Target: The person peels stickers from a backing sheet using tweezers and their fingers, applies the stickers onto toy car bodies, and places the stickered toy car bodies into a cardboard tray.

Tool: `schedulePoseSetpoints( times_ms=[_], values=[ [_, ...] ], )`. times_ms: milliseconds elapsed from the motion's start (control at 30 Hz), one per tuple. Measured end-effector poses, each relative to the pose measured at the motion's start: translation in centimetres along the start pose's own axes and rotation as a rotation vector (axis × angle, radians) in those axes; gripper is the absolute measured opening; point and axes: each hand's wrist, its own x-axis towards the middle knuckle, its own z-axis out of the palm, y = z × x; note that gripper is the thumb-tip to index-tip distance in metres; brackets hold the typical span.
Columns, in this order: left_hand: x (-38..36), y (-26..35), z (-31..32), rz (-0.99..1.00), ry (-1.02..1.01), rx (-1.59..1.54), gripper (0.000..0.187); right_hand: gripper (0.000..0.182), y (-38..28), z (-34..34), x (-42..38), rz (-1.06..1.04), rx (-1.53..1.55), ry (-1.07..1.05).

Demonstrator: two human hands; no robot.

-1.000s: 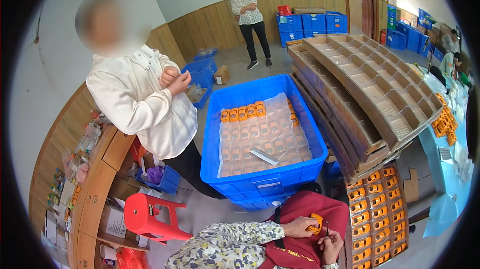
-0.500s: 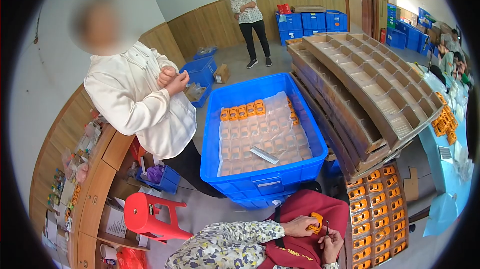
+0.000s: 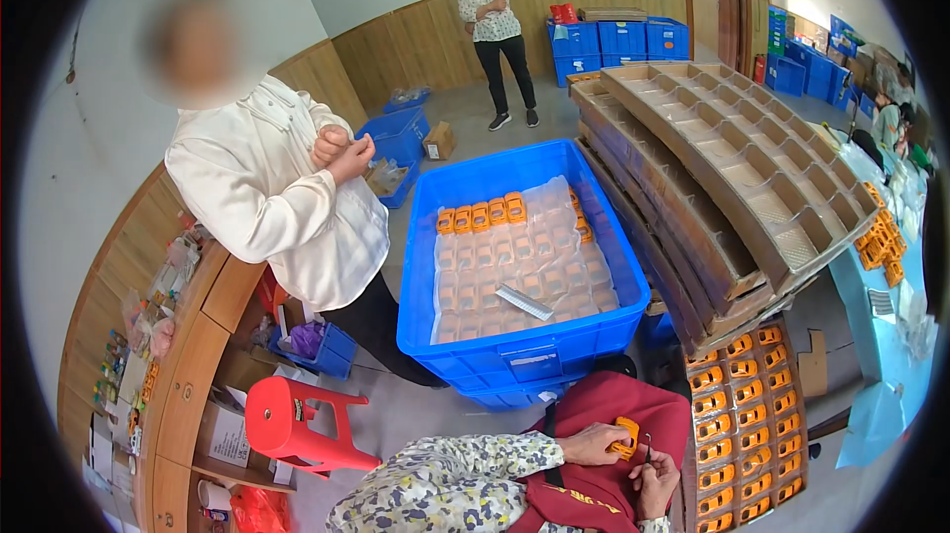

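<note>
Over the dark red apron (image 3: pixel 584 498) on my lap, my left hand (image 3: pixel 592 445) is closed on an orange toy car body (image 3: pixel 625 437). Just to its right, my right hand (image 3: pixel 655 485) pinches a thin dark tool (image 3: pixel 648 451), upright and close to the car; its exact kind is too small to tell. In front stands a blue crate (image 3: pixel 524 345) with rows of orange toy cars (image 3: pixel 482 214), mostly under a translucent sheet (image 3: pixel 510 261). A pale ridged strip (image 3: pixel 524 301) lies on the sheet.
To my right, a cardboard tray (image 3: pixel 749 434) holds rows of orange car bodies, below stacked divided trays (image 3: pixel 732 157). More car bodies (image 3: pixel 881 236) lie on a blue-covered table (image 3: pixel 871 335). A red stool (image 3: pixel 297 424) stands left. One person (image 3: pixel 277 187) stands beside the crate, another (image 3: pixel 490 28) farther back.
Almost nothing differs. The view has shifted slightly, and both hands keep nearly the same place with the car body and the thin tool.
</note>
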Motion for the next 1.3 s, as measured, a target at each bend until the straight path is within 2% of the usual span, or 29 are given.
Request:
schedulePoseSetpoints(
  times_ms=[200, 300, 400, 467, 500, 533, 633, 767, 1100, 1200, 1300],
  values=[
    [-0.1, -0.5, 0.2, -0.011, -0.009, -0.003, 0.025, 0.018, 0.1, 0.2, -0.1, -0.018, -0.01, 0.027],
    [-0.1, -1.3, 0.9, 0.062, 0.069, 0.021, 0.023, 0.021, 0.3, -0.6, -0.1, 0.013, -0.093, -0.031],
    [-0.1, -1.4, 1.4, 0.136, 0.094, -0.016, 0.022, 0.023, 0.3, -0.7, -0.8, 0.076, -0.116, 0.002],
    [0.1, -0.2, 0.6, 0.049, 0.042, -0.007, 0.022, 0.022, 0.7, -0.8, -0.7, 0.051, -0.028, 0.011],
    [0.0, 0.2, 0.5, 0.082, -0.021, -0.026, 0.022, 0.021, 0.5, -0.5, -0.8, 0.036, 0.032, 0.018],
    [0.2, 0.3, 0.2, 0.078, 0.001, -0.016, 0.021, 0.021, 0.3, -0.7, -1.0, 0.023, 0.039, 0.069],
    [0.6, 0.5, 0.0, 0.074, 0.021, 0.006, 0.021, 0.02, -0.1, -0.5, -0.5, 0.073, 0.05, -0.035],
    [0.5, 0.5, -0.4, 0.048, 0.028, 0.012, 0.022, 0.023, -0.3, -0.4, -0.3, 0.065, 0.075, -0.017],
    [0.5, 0.5, -0.2, 0.005, 0.001, -0.005, 0.024, 0.026, -0.3, -0.5, -0.7, 0.043, 0.033, -0.013],
    [0.7, 0.1, 0.4, 0.08, 0.021, 0.023, 0.024, 0.027, -1.3, -0.3, -0.3, -0.001, 0.016, -0.045],
    [-0.1, 0.0, 0.3, 0.062, 0.048, 0.003, 0.025, 0.026, -1.8, -0.3, -1.0, 0.078, -0.09, -0.043]
  ],
)
